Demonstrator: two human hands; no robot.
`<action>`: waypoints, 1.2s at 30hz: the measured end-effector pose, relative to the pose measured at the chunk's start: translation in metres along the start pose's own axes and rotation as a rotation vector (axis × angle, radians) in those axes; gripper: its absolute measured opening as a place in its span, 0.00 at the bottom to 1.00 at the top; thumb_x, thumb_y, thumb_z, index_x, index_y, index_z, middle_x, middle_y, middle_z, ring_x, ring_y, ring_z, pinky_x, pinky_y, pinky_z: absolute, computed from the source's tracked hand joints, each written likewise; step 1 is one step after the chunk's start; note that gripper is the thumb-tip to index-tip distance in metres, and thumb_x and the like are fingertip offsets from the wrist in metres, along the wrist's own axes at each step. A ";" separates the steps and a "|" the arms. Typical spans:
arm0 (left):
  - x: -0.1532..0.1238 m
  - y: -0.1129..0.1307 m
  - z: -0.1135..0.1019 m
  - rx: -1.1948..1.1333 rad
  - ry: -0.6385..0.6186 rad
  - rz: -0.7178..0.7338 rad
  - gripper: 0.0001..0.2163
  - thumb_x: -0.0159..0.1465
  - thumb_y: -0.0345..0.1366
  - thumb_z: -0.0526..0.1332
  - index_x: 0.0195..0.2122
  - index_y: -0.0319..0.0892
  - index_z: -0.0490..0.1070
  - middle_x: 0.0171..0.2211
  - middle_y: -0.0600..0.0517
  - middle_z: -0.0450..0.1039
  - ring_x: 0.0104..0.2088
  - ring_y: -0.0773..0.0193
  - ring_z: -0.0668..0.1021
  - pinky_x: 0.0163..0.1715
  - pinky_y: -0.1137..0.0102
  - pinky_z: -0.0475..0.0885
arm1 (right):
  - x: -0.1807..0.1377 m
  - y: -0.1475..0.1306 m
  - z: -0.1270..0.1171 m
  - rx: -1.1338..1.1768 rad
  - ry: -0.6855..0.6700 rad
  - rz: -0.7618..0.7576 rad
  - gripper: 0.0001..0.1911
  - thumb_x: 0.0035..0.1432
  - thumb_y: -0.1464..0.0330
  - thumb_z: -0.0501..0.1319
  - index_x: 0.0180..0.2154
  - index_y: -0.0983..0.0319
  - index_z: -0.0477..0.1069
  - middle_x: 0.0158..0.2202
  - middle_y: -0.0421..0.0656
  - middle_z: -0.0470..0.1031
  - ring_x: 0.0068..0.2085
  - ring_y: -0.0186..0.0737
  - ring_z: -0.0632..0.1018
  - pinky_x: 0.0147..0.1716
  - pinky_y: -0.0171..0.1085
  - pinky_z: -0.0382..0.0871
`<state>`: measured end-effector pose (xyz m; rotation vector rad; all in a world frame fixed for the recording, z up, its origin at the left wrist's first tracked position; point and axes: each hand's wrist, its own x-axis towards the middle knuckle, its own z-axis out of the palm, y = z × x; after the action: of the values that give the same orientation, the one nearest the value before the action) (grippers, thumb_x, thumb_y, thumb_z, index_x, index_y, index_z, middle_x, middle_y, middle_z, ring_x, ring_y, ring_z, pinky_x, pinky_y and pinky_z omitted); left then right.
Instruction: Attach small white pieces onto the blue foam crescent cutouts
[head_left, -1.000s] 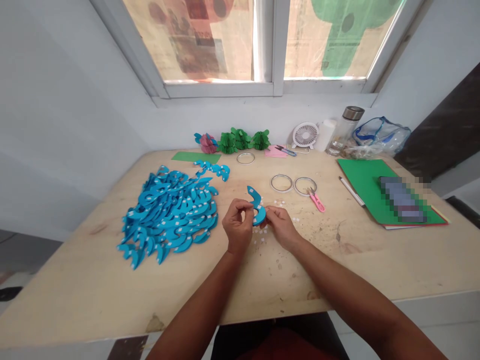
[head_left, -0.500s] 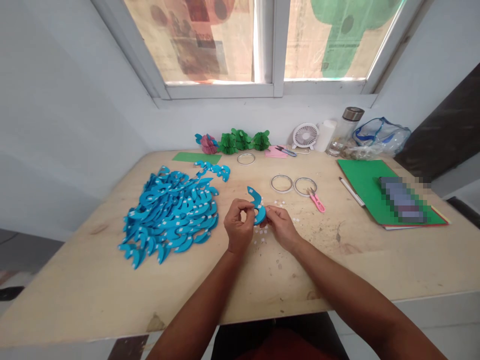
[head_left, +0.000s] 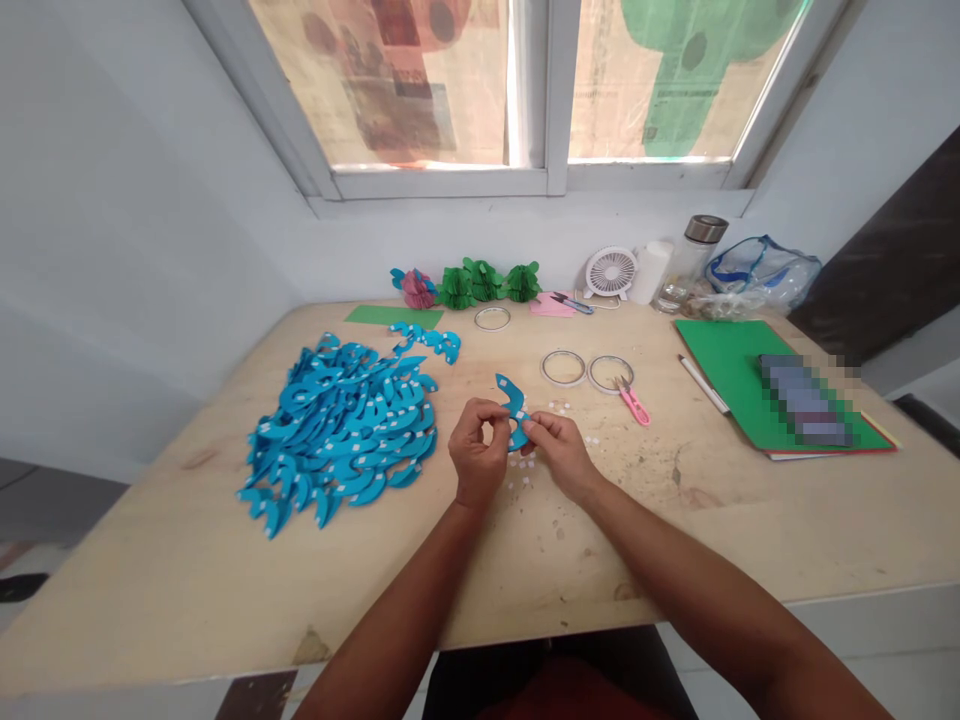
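A curved blue paper cutout (head_left: 511, 390) with small white squares on it is held between my two hands above the table. My left hand (head_left: 478, 445) pinches its left side between thumb and fingers. On its right edge, the thumb and fingers of my right hand (head_left: 561, 448) are closed, hiding part of that edge. Small white squares (head_left: 520, 475) lie scattered on the wood around and under my hands. To the left spreads a large heap of similar blue paper cutouts (head_left: 345, 420), many bearing white squares.
Tape rolls (head_left: 563, 368) and pink thread snips (head_left: 636, 402) lie beyond my right hand. Green folded paper pieces (head_left: 484, 280), a small fan (head_left: 611, 272) and a bottle (head_left: 686, 265) stand along the wall. A phone (head_left: 806, 398) rests on green sheets (head_left: 720, 365) at right.
My right thumb has shifted onto the front of the blue paper cutout near its right edge. My left hand has barely moved.
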<state>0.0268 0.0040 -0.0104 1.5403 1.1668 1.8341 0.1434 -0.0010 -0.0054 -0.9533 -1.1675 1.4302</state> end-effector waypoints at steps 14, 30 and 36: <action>0.001 0.002 0.002 -0.049 0.015 -0.078 0.02 0.52 0.28 0.60 0.24 0.41 0.68 0.25 0.54 0.67 0.27 0.68 0.71 0.27 0.72 0.66 | 0.001 0.000 -0.001 -0.017 -0.005 0.008 0.16 0.50 0.58 0.60 0.20 0.62 0.69 0.19 0.39 0.71 0.23 0.33 0.70 0.25 0.33 0.64; 0.010 0.002 0.002 -0.307 0.020 -0.360 0.04 0.50 0.29 0.63 0.28 0.41 0.70 0.24 0.55 0.68 0.21 0.71 0.69 0.24 0.74 0.66 | 0.005 0.010 -0.006 -0.018 0.013 -0.010 0.14 0.51 0.59 0.60 0.21 0.62 0.69 0.18 0.39 0.70 0.23 0.34 0.69 0.26 0.33 0.62; 0.014 0.005 0.000 -0.387 -0.052 -0.411 0.07 0.52 0.33 0.62 0.32 0.40 0.70 0.23 0.55 0.68 0.22 0.69 0.70 0.24 0.73 0.66 | 0.007 0.014 -0.008 -0.088 0.060 -0.080 0.14 0.52 0.61 0.59 0.20 0.62 0.69 0.19 0.39 0.70 0.24 0.34 0.69 0.27 0.33 0.61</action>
<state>0.0238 0.0119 0.0016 1.0368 0.9479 1.6117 0.1469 0.0069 -0.0202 -0.9924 -1.2188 1.2880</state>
